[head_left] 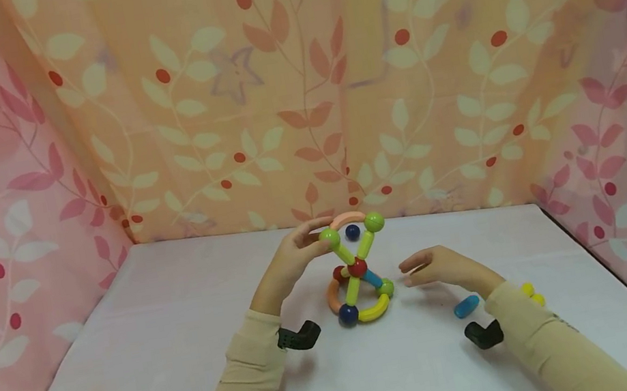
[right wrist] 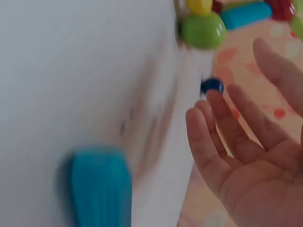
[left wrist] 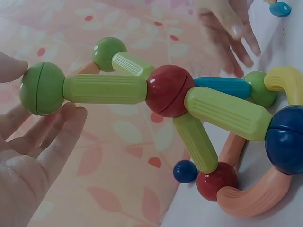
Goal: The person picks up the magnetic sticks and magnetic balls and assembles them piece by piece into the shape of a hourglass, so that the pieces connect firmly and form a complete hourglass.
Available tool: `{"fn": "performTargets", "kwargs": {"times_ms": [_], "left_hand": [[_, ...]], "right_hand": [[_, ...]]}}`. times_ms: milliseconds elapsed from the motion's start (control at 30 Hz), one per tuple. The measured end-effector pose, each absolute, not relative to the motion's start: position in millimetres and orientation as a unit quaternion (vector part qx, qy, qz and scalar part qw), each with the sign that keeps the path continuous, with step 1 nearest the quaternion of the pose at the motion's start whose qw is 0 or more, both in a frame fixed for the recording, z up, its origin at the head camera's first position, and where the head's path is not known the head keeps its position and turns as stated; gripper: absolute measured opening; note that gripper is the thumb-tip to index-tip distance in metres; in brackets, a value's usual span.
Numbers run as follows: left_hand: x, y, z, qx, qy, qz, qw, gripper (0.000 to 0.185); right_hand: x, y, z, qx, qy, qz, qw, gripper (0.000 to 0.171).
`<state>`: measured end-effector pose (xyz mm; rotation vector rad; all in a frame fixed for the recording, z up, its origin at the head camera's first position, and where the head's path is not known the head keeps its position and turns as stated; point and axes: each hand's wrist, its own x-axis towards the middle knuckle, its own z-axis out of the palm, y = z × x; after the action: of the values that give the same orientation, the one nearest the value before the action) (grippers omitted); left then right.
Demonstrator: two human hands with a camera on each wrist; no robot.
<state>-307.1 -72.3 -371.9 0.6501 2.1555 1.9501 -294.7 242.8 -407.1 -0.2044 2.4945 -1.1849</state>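
Observation:
A toy frame of magnetic sticks and balls stands on the table, with a red ball (head_left: 357, 267) at its centre. Below is a ring of curved peach and yellow sticks (head_left: 375, 310); green sticks spread upward to two green balls joined by a peach arc (head_left: 348, 218). My left hand (head_left: 294, 259) holds the upper left green ball (left wrist: 41, 89) between thumb and fingers. To the right of the frame, my right hand (head_left: 446, 264) is off the table, fingers loosely extended, palm bare in the right wrist view.
A loose blue stick (head_left: 466, 307) lies beneath the right forearm, and yellow pieces (head_left: 530, 294) show beside that sleeve. Behind the frame sits a small dark blue ball (head_left: 352, 232). Patterned cloth (head_left: 295, 88) encloses the back and sides of the white table (head_left: 130, 364).

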Motion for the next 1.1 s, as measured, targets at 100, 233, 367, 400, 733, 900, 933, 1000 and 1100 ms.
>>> {"fn": "performTargets", "kwargs": {"times_ms": [100, 233, 367, 400, 733, 900, 933, 1000, 1100], "left_hand": [[-307, -72, -372, 0.221, 0.720, 0.653, 0.081, 0.048], [-308, -73, -371, 0.222, 0.717, 0.656, 0.081, 0.048], [-308, -74, -371, 0.224, 0.717, 0.656, 0.080, 0.048], [-308, -74, -371, 0.222, 0.717, 0.656, 0.081, 0.047], [-306, -73, -372, 0.226, 0.721, 0.650, 0.082, 0.048], [-306, -73, -371, 0.225, 0.720, 0.652, 0.080, 0.047], [-306, -73, -371, 0.226, 0.720, 0.651, 0.080, 0.048], [-306, -73, -371, 0.225, 0.720, 0.652, 0.080, 0.047], [-306, -73, -371, 0.227, 0.720, 0.651, 0.079, 0.047]], "right_hand": [[-288, 267, -402, -0.075, 0.889, -0.408, 0.193, 0.048], [-281, 291, -399, -0.090, 0.885, -0.400, 0.219, 0.050], [-275, 306, -401, -0.094, 0.883, -0.396, 0.234, 0.049], [-274, 308, -402, -0.095, 0.882, -0.395, 0.237, 0.049], [-269, 324, -411, -0.105, 0.874, -0.387, 0.273, 0.048], [-268, 327, -412, -0.110, 0.858, -0.406, 0.294, 0.045], [-268, 327, -412, -0.113, 0.857, -0.408, 0.295, 0.044], [-268, 328, -413, -0.117, 0.860, -0.403, 0.290, 0.042], [-269, 325, -415, -0.125, 0.877, -0.374, 0.273, 0.036]]}}
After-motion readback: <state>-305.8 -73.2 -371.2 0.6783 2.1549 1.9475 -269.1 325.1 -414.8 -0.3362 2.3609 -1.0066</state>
